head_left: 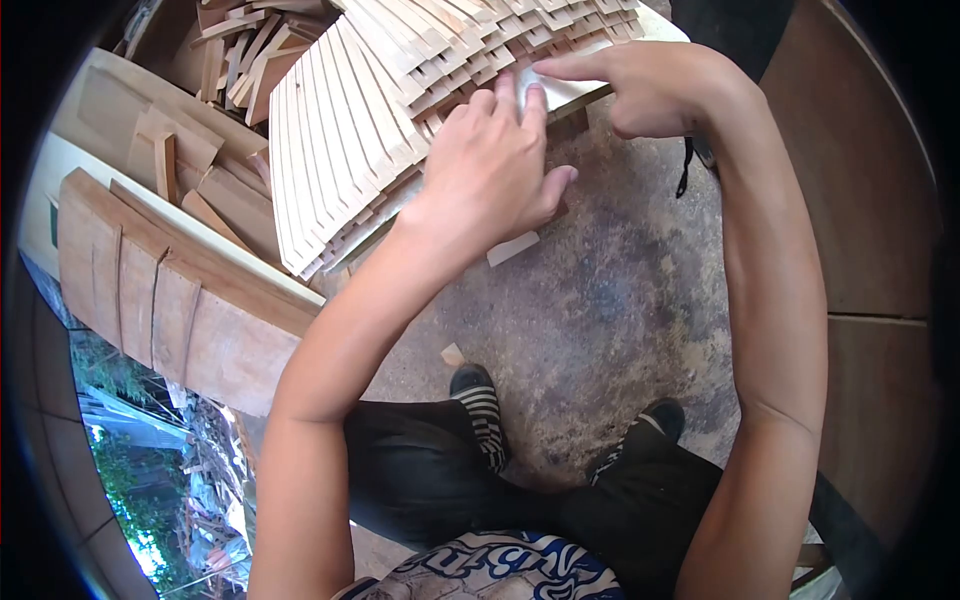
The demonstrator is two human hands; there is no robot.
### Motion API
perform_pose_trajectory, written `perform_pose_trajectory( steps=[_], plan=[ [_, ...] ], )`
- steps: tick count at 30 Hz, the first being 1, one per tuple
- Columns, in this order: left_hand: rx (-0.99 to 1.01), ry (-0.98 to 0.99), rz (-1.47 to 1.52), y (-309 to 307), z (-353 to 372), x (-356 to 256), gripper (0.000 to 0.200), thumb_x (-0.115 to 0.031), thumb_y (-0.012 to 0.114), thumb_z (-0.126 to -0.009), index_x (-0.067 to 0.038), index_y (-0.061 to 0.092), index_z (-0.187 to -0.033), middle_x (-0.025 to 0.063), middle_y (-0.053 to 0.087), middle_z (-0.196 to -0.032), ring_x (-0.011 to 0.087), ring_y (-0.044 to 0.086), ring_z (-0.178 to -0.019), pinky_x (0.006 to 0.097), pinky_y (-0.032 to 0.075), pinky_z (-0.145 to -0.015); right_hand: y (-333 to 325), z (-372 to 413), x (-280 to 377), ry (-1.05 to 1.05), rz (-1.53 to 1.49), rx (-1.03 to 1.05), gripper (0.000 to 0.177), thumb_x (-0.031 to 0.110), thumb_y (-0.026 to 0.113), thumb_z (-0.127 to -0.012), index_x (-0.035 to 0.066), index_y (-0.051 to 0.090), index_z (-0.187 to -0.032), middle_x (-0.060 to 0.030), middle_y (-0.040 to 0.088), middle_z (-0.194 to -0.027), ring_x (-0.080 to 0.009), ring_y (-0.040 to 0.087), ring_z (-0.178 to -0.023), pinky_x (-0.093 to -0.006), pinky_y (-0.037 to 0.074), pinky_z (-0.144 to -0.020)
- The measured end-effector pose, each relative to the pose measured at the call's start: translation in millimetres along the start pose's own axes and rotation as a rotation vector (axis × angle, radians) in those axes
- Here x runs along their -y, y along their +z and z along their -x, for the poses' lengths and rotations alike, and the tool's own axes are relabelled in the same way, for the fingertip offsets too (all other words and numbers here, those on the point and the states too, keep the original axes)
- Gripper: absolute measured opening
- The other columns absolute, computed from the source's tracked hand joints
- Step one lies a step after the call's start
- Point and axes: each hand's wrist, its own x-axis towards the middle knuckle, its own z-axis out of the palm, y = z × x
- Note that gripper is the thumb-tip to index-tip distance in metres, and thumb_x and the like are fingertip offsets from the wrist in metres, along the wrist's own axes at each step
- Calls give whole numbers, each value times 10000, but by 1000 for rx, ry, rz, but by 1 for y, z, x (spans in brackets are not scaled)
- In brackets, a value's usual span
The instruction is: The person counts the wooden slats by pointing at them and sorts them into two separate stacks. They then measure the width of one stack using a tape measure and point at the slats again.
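Rows of pale wooden strips (345, 130) lie side by side, with more strips (480, 45) stacked in stepped layers at the top. My left hand (490, 165) reaches to the front edge of the stack, its fingers apart and the thumb stretched out to the right. Its fingertips touch a small white piece (527, 85) at the edge of the strips. To the right of it, my right hand (665, 85) points its index finger at the same white piece, the other fingers curled under. Whether anything is inside those curled fingers is hidden.
Loose wood offcuts (255, 60) are heaped at the upper left. Below them stand a long pale board edge (170, 185) and a curved wooden panel (190, 300). Small scraps (453, 355) lie on the stained concrete floor (600, 300). A brown panel (870, 180) stands at the right.
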Motion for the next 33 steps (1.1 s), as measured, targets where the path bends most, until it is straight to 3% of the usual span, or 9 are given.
perform_pose_trajectory(
  steps=[2,3,4,6,13,15,22,28,33],
  plan=[
    [16,10,-7,-1,5,3,818,-481,667,-961,117,470,-1482,323,564,-1437,366,627,-1164,432,513,-1029,25,-27,-38,-109,81,114,1000,-74,491,-669,305,490,-1594,-184,723,-806,-270,621,-583,-414,487,-542],
    [7,17,-26,1,8,4,814,-475,667,-964,110,463,-1491,310,557,-1444,361,621,-1147,433,507,-1029,-1,-3,-30,-378,120,225,994,-61,499,-680,286,464,-1611,-199,729,-826,-270,633,-606,-413,496,-560],
    [12,18,-25,-1,10,5,814,-475,667,-964,110,463,-1491,310,557,-1444,361,621,-1147,433,507,-1029,5,-9,-25,-377,116,227,994,-61,499,-680,286,464,-1611,-199,729,-826,-270,633,-606,-413,496,-560],
    [37,15,-34,-5,15,6,806,-477,668,-964,99,464,-1489,308,562,-1434,364,622,-1151,435,502,-1032,24,-26,-10,-15,197,187,992,-52,503,-697,295,439,-1625,-204,722,-815,-266,623,-591,-405,487,-542],
    [1,-1,-61,-2,17,10,769,-478,665,-966,84,488,-1460,293,583,-1407,357,627,-1161,432,502,-1029,18,-14,3,-125,119,122,1004,-44,519,-702,300,411,-1639,-187,711,-783,-258,635,-601,-401,495,-546],
    [0,2,-73,-2,15,10,768,-479,665,-967,83,492,-1460,290,591,-1399,354,627,-1184,427,504,-1025,25,-28,2,69,236,205,1005,-50,519,-703,287,406,-1643,-182,719,-800,-254,641,-609,-405,502,-552],
    [26,-2,-116,-6,21,7,792,-484,675,-959,81,483,-1479,282,597,-1397,344,619,-1210,426,505,-1020,34,-24,0,9,154,112,1019,-56,524,-701,322,408,-1640,-165,679,-721,-230,598,-573,-389,469,-525],
    [154,32,-67,-37,38,-2,747,-449,658,-975,69,490,-1486,278,581,-1446,358,588,-1265,454,483,-1051,28,-18,15,-123,242,213,1008,-27,539,-718,370,404,-1634,-177,686,-726,-233,599,-577,-377,475,-535],
    [320,57,24,-74,38,27,524,-323,613,-1007,58,628,-1367,233,685,-1344,371,649,-1188,427,485,-1077,42,-22,23,-103,317,205,1002,-2,579,-755,329,332,-1668,-194,733,-843,-287,699,-728,-413,544,-654]
  ],
)
